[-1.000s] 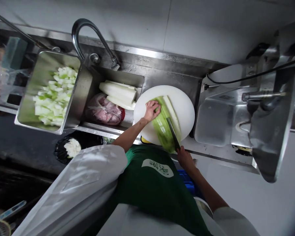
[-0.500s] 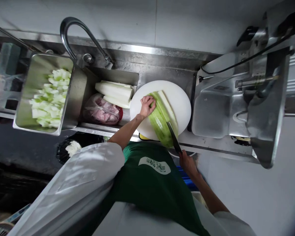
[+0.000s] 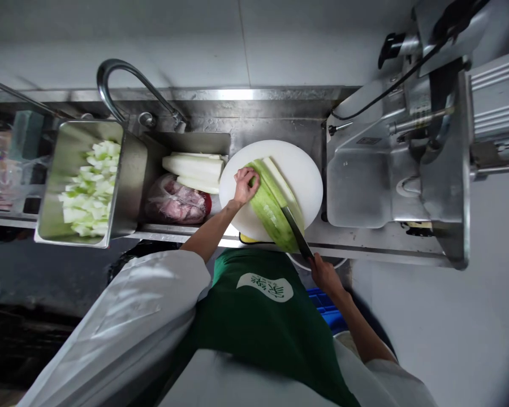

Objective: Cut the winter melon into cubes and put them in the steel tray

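A long pale-green gourd point(image 3: 268, 208) lies slantwise on the round white cutting board point(image 3: 306, 169). A strip with white flesh showing runs along its right side. My left hand point(image 3: 246, 185) presses on the gourd's upper left part with the fingers curled. Down at the board's near edge, my right hand point(image 3: 323, 273) grips the handle of a dark-bladed kitchen knife point(image 3: 296, 230). The blade runs lengthwise along the gourd's lower right part, in contact with it; how deep it has sunk, I cannot tell.
On the left, a deep steel pan point(image 3: 51, 192) holds diced pale-green pieces. White gourd lengths point(image 3: 193, 167) and a bag of raw meat point(image 3: 178, 199) lie in the sink, under a curved faucet point(image 3: 123, 63). A metal slicing machine point(image 3: 358, 189) stands right of the board.
My view has shifted, so most things appear a little further left. Both hands keep their holds, and the knife stays along the gourd's lower right part with little visible movement.
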Motion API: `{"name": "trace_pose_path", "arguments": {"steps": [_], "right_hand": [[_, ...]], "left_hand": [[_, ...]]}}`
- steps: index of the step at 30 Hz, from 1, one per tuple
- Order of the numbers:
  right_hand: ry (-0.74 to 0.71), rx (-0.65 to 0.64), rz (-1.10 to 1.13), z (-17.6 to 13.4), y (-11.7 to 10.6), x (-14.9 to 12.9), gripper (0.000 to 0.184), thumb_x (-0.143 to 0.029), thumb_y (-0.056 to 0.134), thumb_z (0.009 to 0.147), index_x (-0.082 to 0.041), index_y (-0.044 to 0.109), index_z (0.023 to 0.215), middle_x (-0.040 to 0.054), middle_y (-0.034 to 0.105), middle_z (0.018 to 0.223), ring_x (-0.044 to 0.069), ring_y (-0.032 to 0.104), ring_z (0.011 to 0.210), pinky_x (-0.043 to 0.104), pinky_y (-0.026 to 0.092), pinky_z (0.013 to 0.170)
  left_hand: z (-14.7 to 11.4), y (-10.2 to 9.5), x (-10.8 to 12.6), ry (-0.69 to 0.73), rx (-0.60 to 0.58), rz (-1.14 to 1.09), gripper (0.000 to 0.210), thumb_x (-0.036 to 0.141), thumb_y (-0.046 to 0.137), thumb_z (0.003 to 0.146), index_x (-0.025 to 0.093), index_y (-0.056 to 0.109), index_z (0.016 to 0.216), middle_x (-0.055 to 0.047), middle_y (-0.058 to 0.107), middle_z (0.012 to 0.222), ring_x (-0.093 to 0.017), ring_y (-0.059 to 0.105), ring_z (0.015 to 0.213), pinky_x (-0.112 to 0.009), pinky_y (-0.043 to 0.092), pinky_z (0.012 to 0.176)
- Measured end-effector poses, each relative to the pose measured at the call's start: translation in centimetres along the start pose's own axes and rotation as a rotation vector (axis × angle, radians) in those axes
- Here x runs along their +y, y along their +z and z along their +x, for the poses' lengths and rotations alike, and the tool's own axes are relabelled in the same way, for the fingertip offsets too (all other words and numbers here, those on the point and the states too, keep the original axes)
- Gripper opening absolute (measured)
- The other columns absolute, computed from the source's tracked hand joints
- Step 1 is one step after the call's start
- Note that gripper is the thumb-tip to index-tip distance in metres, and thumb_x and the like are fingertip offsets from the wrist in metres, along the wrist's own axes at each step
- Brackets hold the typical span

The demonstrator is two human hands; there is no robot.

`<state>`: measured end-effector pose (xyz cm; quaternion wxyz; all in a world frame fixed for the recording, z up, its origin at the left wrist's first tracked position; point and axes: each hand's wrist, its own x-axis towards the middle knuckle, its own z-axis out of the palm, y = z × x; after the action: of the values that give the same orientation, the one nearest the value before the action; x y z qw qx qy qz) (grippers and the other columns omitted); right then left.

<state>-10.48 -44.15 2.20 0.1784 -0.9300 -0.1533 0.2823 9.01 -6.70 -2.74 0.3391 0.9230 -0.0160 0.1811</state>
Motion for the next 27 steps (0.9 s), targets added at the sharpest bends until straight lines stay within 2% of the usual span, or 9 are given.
{"name": "trace_pose_path", "arguments": {"steps": [2, 5, 7, 9, 11, 14, 20, 24, 27], "right_hand": [[0.038, 0.0, -0.069, -0.8, -2.3, -0.7, 0.023, -0.029, 0.036, 0.104, -0.015, 0.054, 0.102, 0.0049, 0.064, 0.062, 0.02, 0.062, 0.055, 0.026, 0.024, 0.051], [0.111, -0.006, -0.172, -0.9, -5.1, -3.2, 0.025, -0.028, 0.033, 0.106, -0.016, 0.054, 0.099, 0.0052, 0.064, 0.063, 0.019, 0.064, 0.057, 0.027, 0.023, 0.052], [0.1, -0.03, -0.212, 0.3, -6.5, -5.8, 0.027, -0.027, 0.03, 0.107, -0.016, 0.053, 0.101, 0.0069, 0.068, 0.069, 0.02, 0.067, 0.063, 0.027, 0.026, 0.054], [0.069, -0.06, -0.24, 2.3, -7.4, -8.6, 0.028, -0.028, 0.029, 0.108, -0.016, 0.054, 0.104, 0.0087, 0.071, 0.077, 0.021, 0.07, 0.07, 0.028, 0.03, 0.057], [0.068, -0.081, -0.276, 4.6, -8.0, -11.3, 0.028, -0.028, 0.029, 0.109, -0.015, 0.053, 0.109, 0.0101, 0.073, 0.084, 0.022, 0.071, 0.077, 0.028, 0.034, 0.061], [0.074, -0.093, -0.343, 7.3, -8.6, -14.3, 0.025, -0.023, 0.032, 0.108, -0.012, 0.051, 0.12, 0.012, 0.074, 0.089, 0.024, 0.073, 0.085, 0.028, 0.039, 0.068], [0.059, -0.127, -0.437, 9.3, -9.8, -16.6, 0.027, -0.016, 0.033, 0.105, -0.009, 0.048, 0.126, 0.0145, 0.073, 0.092, 0.026, 0.073, 0.092, 0.03, 0.044, 0.075], [0.09, -0.18, -0.467, 10.2, -10.5, -18.0, 0.027, -0.012, 0.036, 0.101, -0.009, 0.048, 0.126, 0.0156, 0.074, 0.096, 0.027, 0.073, 0.096, 0.03, 0.046, 0.077], [0.098, -0.182, -0.469, 11.9, -11.0, -19.6, 0.031, -0.005, 0.037, 0.097, -0.006, 0.049, 0.125, 0.0169, 0.074, 0.097, 0.025, 0.073, 0.095, 0.027, 0.046, 0.076]], "left_hand": [[-0.4, -1.1, 0.0, 0.032, 0.032, -0.035, 0.016, 0.035, 0.057, 0.097, 0.022, 0.064, 0.095, -0.009, 0.065, 0.107, -0.025, 0.056, 0.107, -0.045, 0.041, 0.096], [-2.0, -3.2, 0.1, -0.037, 0.236, -0.034, 0.018, 0.036, 0.052, 0.1, 0.021, 0.061, 0.094, -0.009, 0.064, 0.099, -0.024, 0.057, 0.102, -0.045, 0.043, 0.095], [-3.5, -4.4, 0.3, -0.091, 0.37, -0.007, 0.018, 0.035, 0.05, 0.101, 0.021, 0.059, 0.092, -0.009, 0.062, 0.095, -0.024, 0.056, 0.098, -0.045, 0.043, 0.093], [-4.8, -5.0, 0.6, -0.09, 0.416, 0.007, 0.018, 0.033, 0.05, 0.101, 0.021, 0.059, 0.091, -0.008, 0.061, 0.092, -0.023, 0.056, 0.095, -0.044, 0.044, 0.09], [-5.5, -4.8, 0.9, -0.064, 0.381, 0.013, 0.018, 0.032, 0.05, 0.101, 0.022, 0.059, 0.09, -0.008, 0.061, 0.091, -0.023, 0.056, 0.094, -0.044, 0.044, 0.088], [-5.2, -3.4, 1.2, -0.025, 0.266, 0.023, 0.017, 0.03, 0.051, 0.099, 0.021, 0.061, 0.088, -0.009, 0.062, 0.093, -0.024, 0.056, 0.097, -0.044, 0.045, 0.088], [-3.0, -0.8, 0.4, 0.099, 0.046, -0.007, 0.02, 0.027, 0.049, 0.1, 0.02, 0.065, 0.091, -0.009, 0.066, 0.105, -0.024, 0.056, 0.103, -0.043, 0.045, 0.09], [-3.0, -0.1, 0.0, 0.067, 0.018, -0.039, 0.023, 0.029, 0.047, 0.101, 0.019, 0.067, 0.094, -0.009, 0.068, 0.106, -0.023, 0.058, 0.103, -0.044, 0.043, 0.091], [-3.3, 0.3, -0.1, 0.025, 0.027, -0.086, 0.025, 0.032, 0.047, 0.102, 0.02, 0.069, 0.096, -0.009, 0.07, 0.106, -0.023, 0.059, 0.103, -0.045, 0.042, 0.093]]}}
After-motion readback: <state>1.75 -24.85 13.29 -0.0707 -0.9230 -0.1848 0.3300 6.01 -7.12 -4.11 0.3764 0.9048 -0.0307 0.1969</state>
